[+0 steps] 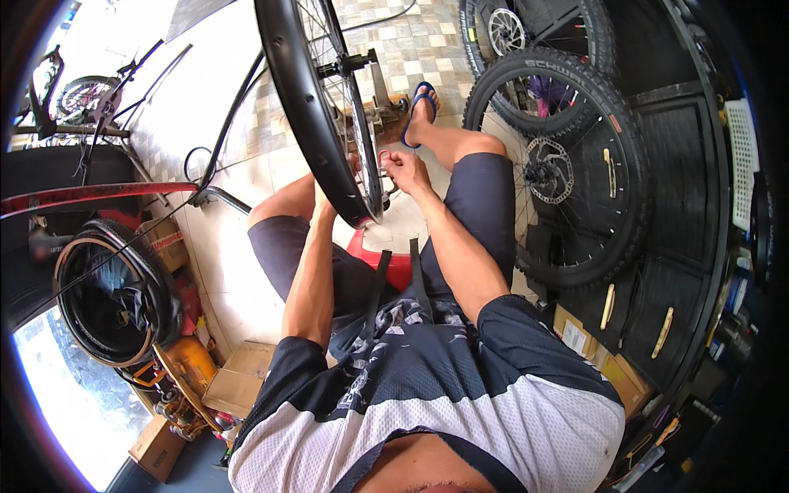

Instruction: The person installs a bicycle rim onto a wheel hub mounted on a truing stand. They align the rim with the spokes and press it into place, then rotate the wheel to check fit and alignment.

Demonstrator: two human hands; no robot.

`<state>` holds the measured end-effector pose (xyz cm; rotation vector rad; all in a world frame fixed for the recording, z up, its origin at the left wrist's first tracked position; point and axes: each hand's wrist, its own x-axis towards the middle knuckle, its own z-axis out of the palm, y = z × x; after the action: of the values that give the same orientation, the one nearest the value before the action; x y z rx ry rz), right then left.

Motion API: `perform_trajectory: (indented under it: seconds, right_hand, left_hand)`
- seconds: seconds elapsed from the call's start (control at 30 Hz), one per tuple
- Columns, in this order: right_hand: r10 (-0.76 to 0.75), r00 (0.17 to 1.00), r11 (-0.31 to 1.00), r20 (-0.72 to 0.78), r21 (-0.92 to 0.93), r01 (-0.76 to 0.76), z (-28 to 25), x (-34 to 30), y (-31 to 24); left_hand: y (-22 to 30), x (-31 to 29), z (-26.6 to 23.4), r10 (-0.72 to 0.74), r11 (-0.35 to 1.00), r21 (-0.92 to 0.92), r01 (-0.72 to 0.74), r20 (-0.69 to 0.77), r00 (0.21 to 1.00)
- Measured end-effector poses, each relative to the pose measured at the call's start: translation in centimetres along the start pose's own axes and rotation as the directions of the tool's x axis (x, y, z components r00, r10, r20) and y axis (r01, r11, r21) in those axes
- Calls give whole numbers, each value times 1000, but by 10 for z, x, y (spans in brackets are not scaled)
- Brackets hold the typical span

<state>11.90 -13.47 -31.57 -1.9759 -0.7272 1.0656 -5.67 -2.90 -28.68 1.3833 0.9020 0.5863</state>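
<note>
A spoked bicycle wheel with a wide black rim (306,107) stands upright in front of me, without a tyre. Its hub (345,66) sits at the arms of a metal truing stand (380,103). My right hand (408,172) is beside the rim's right side, its fingers closed in a pinch on a small red spoke wrench (385,157), close to the spokes. My left hand (324,195) reaches behind the rim from the left. The rim hides most of its fingers, so their grip does not show.
Wheels with knobbly tyres (631,205) lean on the black drawer cabinet (670,164) at right. A red stool (399,269) is between my legs. Tyres (168,300), cardboard boxes (240,378) and a red bar (99,193) are at left. My sandalled foot (421,111) is ahead.
</note>
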Motion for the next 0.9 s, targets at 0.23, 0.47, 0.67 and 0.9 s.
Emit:
perform_trajectory:
  seconds: [0.23,0.47,0.67,0.9]
  right_hand:
    - [-23,987,993,161,-110,41,10,-3,4]
    - [-99,984,995,146,-20,103,19,-4,10]
    - [-134,978,988,158,-57,145,18,-8,0]
    - [-204,960,969,191,-97,226,19,-10,-1]
  left_hand:
    - [25,-11,-2,-180,982,-67,179,0,984]
    - [18,-2,-12,-390,888,-281,363,-46,920]
    - [-15,3,-15,-380,920,84,383,-44,924]
    - [-28,11,-13,-448,890,90,448,367,815]
